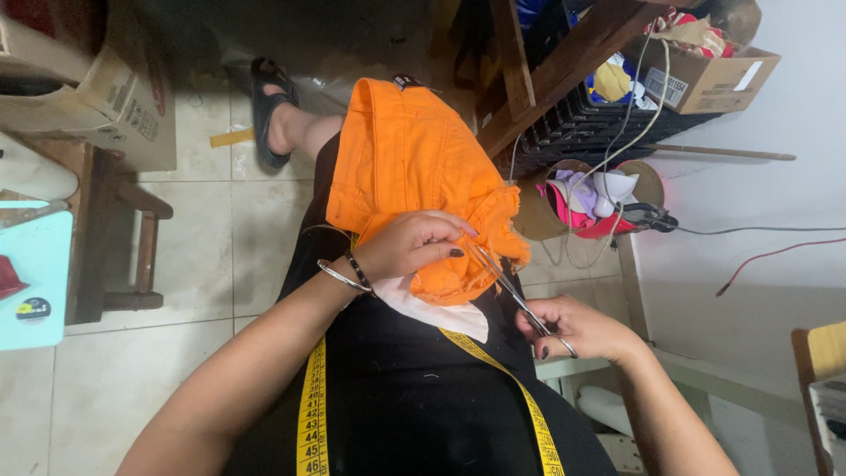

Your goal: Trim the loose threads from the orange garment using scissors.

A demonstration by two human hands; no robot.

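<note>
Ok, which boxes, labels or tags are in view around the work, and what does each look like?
Cardboard box: top left, brown, red print.
Cardboard box: top right, brown, white label, cloth inside.
Round sticker: far left on turquoise surface, dark.
Dark tag: orange shorts' waistband.

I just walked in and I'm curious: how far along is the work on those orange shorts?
Part of the orange shorts' hem already looks frayed. In hand now: the left hand pinches the fabric on the lap while the right hand holds small scissors, tips at that edge. How much is left cannot be told; the other leg opening is hidden. A yellow tape measure hangs unused.
</note>
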